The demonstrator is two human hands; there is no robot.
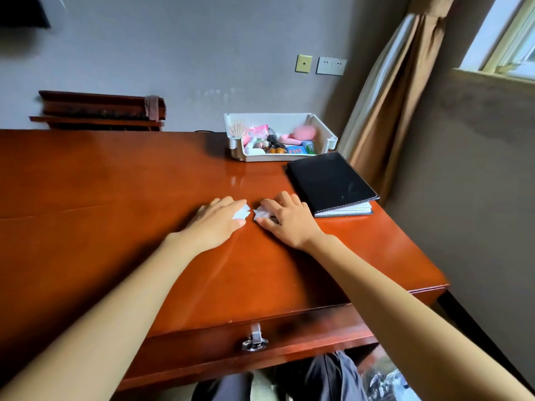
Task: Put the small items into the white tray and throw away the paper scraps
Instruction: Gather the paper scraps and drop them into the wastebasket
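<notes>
Fingers of both hands lie low and curled on the desk (115, 180), each set raking white scraps toward the gap between them. My left hand (217, 221) covers its scraps (241, 213) with the fingertips, and only a few torn corners poke out past them; the right hand (286, 219) does likewise with its own small heap (262, 212) pinned under thumb and forefinger. Neither hand has closed round anything yet: the fingers press and gather, not clench. The two heaps sit just apart, near the desk's middle.

The tray (325, 131) stands at the far edge by the wall, already full of small items, and I see none loose on the desk, so that half of the task looks finished. A black folder (330, 180) lies just beyond the right hand.

To do this step well, I judge it best to slide both heaps together into one, keeping the fingertips flat so thin bits do not slip beneath them on the glossy wood. Then cup one hand at the near edge and sweep the pile into it, or pinch the lot between both palms. Light scraps scatter easily, so move slowly and close the fist fully before lifting. No bin shows in view, so it must be found first
</notes>
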